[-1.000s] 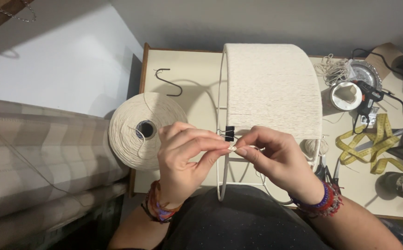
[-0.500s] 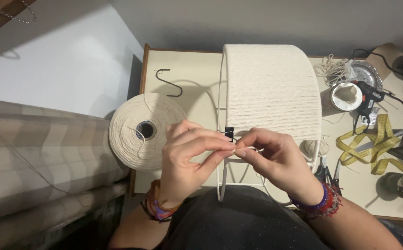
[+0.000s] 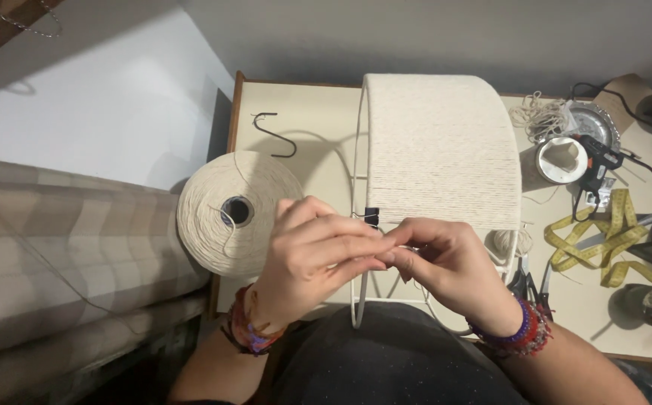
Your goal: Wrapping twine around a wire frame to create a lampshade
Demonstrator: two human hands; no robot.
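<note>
While a checked cushion [image 3: 56,247] fills the far left, a large cream spool of cord [image 3: 237,213] lies on its side at the left edge of the pale surface [image 3: 311,135], with a dark metal hook [image 3: 275,135] lying just beyond it. Next, the left hand [image 3: 314,259], beaded bracelets at its wrist, pinches its fingers [image 3: 363,247] together on what looks like a thin strand of cord; the strand itself is too fine to make out clearly. Meeting it fingertip to fingertip, the right hand [image 3: 449,266] is likewise closed in a pinch on the same spot. Both hands work at the near edge of a white wire frame [image 3: 357,247], partly wrapped in tight rows of cream cord [image 3: 438,150], where a small black clip [image 3: 371,217] grips the frame. That cord appears light, soft and limp, so it likely needs steady tension and a fingertip pinch close to the frame; the wire seems stiff yet light, best steadied by its bare rim. Further right lie a loose cord bundle [image 3: 539,116], a tape roll [image 3: 562,160], a glue gun [image 3: 599,161], scissors [image 3: 524,281] and a yellow measuring tape [image 3: 603,240].
</note>
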